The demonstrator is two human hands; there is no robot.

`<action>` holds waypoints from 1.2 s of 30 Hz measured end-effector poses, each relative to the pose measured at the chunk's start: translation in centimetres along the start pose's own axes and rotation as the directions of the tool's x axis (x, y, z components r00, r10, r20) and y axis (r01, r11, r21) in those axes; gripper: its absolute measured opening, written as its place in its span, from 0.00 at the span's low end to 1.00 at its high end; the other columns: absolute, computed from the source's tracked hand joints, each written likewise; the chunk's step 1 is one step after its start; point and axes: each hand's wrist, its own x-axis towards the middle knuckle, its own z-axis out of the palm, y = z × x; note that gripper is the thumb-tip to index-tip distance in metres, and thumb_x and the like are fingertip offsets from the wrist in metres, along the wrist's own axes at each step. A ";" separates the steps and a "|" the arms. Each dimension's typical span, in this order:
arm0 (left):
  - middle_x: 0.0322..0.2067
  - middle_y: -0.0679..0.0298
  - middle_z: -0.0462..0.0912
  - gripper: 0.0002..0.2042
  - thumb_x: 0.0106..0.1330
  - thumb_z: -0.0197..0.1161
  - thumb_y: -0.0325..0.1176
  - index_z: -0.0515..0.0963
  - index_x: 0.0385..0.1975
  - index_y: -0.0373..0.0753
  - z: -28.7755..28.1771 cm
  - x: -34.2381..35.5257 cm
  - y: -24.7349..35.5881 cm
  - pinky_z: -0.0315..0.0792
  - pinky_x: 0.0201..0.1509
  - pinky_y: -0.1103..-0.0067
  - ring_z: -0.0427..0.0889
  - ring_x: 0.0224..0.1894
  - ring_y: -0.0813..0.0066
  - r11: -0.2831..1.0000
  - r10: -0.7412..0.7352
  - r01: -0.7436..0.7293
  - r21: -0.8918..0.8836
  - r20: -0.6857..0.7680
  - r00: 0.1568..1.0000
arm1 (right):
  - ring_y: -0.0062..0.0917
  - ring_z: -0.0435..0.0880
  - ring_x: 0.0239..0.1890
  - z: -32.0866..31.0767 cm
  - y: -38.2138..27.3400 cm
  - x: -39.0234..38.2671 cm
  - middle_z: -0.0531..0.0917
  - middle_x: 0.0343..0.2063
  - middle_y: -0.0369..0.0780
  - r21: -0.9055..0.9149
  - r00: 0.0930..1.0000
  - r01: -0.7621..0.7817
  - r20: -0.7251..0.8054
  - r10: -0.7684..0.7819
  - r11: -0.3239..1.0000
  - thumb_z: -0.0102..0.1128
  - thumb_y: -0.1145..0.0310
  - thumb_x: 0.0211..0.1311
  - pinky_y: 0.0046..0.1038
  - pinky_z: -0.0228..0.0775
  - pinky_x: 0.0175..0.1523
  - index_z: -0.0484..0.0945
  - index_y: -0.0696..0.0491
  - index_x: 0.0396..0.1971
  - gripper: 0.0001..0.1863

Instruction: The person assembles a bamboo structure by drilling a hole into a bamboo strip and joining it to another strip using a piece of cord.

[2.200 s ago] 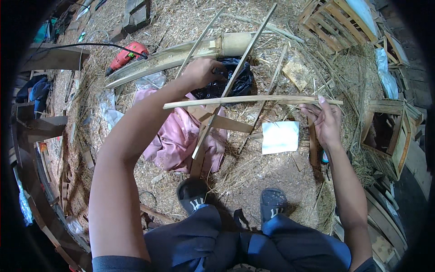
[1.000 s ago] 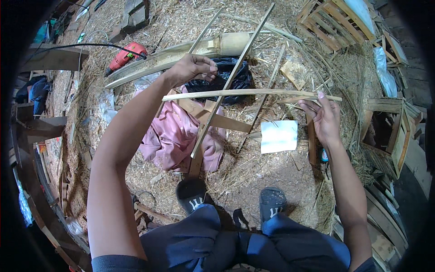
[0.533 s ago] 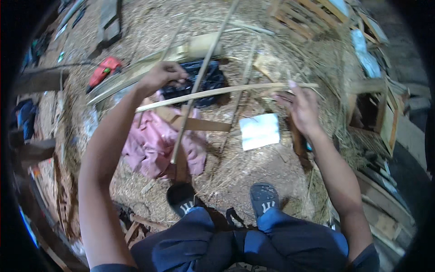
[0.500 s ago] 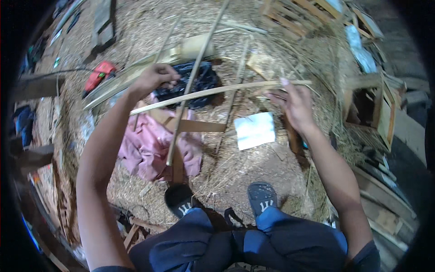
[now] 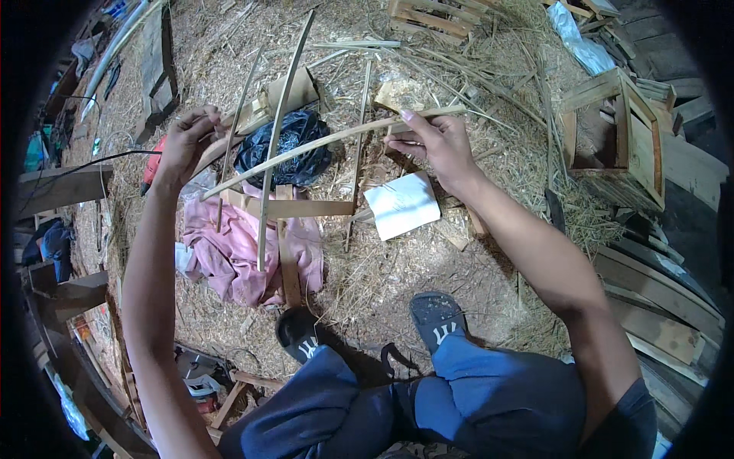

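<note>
My right hand [image 5: 440,145] pinches a thin, slightly bowed wooden strip [image 5: 336,138] near its right end. This strip slants down to the left and crosses a long upright strip [image 5: 279,134]; whether they are joined I cannot tell. Left of the crossing, my left hand [image 5: 193,141] is raised with its fingers curled together. Anything between those fingertips is too small to make out. Two more thin strips flank the crossing, a left one [image 5: 243,107] and a right one [image 5: 362,126]. Below lie a pink cloth [image 5: 222,256], flat wooden boards [image 5: 321,208] and a white sheet [image 5: 401,205].
A black plastic bag [image 5: 283,149] sits behind the strips, a red tool [image 5: 153,170] by my left wrist. An open wooden box [image 5: 612,145] stands at the right, with stacked planks [image 5: 650,298] nearer me. Straw and shavings cover the floor around my sandals [image 5: 437,317].
My left hand has moved left, away from the upright strip. My right hand still grips the bowed strip. The whole view has shifted, so the things on the floor appear farther left.
</note>
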 end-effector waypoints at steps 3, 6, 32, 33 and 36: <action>0.45 0.59 0.84 0.16 0.72 0.61 0.26 0.76 0.57 0.28 0.9 -0.3 2.5 0.80 0.55 0.77 0.85 0.46 0.71 0.997 0.080 -0.081 -0.003 -0.081 0.993 | 0.31 0.89 0.40 -0.1 0.6 0.4 0.86 0.38 0.47 0.045 1.000 0.019 0.013 -0.020 0.999 0.58 0.64 0.74 0.32 0.87 0.50 0.81 0.65 0.42 0.15; 0.47 0.55 0.84 0.18 0.73 0.61 0.27 0.75 0.58 0.26 3.6 -1.1 5.3 0.79 0.60 0.74 0.85 0.49 0.68 0.989 0.146 -0.146 0.004 -0.102 0.984 | 0.31 0.89 0.40 -0.1 0.3 0.4 0.86 0.37 0.47 0.013 1.000 0.019 0.016 -0.019 1.000 0.58 0.64 0.74 0.31 0.87 0.50 0.80 0.65 0.43 0.16; 0.41 0.58 0.88 0.15 0.66 0.71 0.32 0.84 0.47 0.28 24.4 -0.1 2.5 0.81 0.49 0.81 0.86 0.42 0.77 0.912 0.236 -0.301 0.278 0.245 0.941 | 0.29 0.89 0.37 -0.3 0.4 0.5 0.87 0.36 0.46 0.012 1.000 0.013 0.008 -0.014 1.000 0.60 0.62 0.73 0.30 0.86 0.46 0.81 0.65 0.39 0.17; 0.41 0.58 0.89 0.15 0.65 0.71 0.31 0.84 0.47 0.28 24.3 0.0 2.5 0.80 0.49 0.81 0.86 0.42 0.77 0.897 0.240 -0.318 0.306 0.268 0.933 | 0.29 0.89 0.37 -0.3 0.5 0.5 0.87 0.36 0.46 0.022 1.000 0.021 0.018 -0.021 1.000 0.60 0.61 0.73 0.31 0.85 0.46 0.81 0.65 0.39 0.18; 0.40 0.58 0.89 0.14 0.65 0.71 0.31 0.84 0.46 0.29 24.3 0.1 2.1 0.80 0.49 0.81 0.86 0.42 0.78 0.872 0.233 -0.327 0.363 0.278 0.932 | 0.29 0.89 0.38 -0.2 0.4 0.5 0.87 0.36 0.46 0.017 1.000 -0.004 0.024 0.004 1.000 0.60 0.61 0.73 0.31 0.85 0.47 0.82 0.64 0.39 0.18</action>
